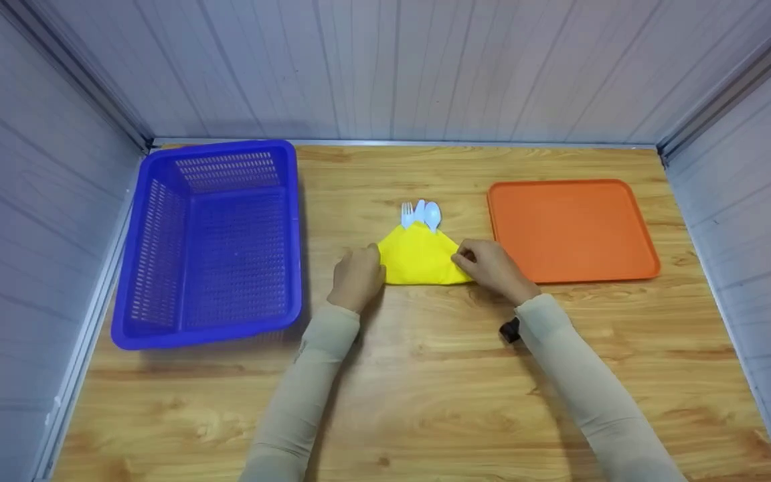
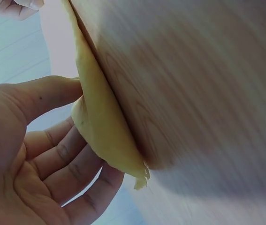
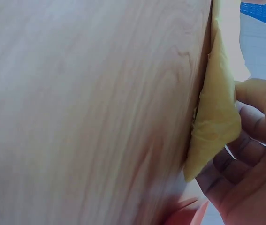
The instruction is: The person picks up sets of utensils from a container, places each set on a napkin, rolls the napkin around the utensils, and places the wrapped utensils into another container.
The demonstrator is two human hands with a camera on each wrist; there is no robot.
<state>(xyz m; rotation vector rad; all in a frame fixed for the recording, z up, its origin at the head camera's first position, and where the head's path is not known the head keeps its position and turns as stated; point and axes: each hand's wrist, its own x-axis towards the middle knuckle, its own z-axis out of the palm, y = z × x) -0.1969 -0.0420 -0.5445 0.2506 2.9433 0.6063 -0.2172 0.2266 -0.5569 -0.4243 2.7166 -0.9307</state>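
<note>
A yellow cloth napkin (image 1: 419, 258) lies folded into a low triangle-like shape on the wooden table. Out of its top edge stick the upper ends of a white fork (image 1: 407, 213), knife (image 1: 419, 210) and spoon (image 1: 432, 215); their handles are hidden under the fabric. At the napkin's left corner, my left hand (image 1: 357, 276) pinches the cloth; in the left wrist view the thumb is on one side of the fold (image 2: 104, 122) and curled fingers behind it. My right hand (image 1: 490, 269) pinches the right corner, whose folded layers (image 3: 217, 108) show in the right wrist view.
To the left stands a blue perforated plastic basket (image 1: 290, 221) with nothing seen inside. An orange tray (image 1: 573, 231) lies flat at the right, close to my right hand. Panelled walls (image 1: 392, 73) enclose the table (image 1: 439, 388) at the back and both sides.
</note>
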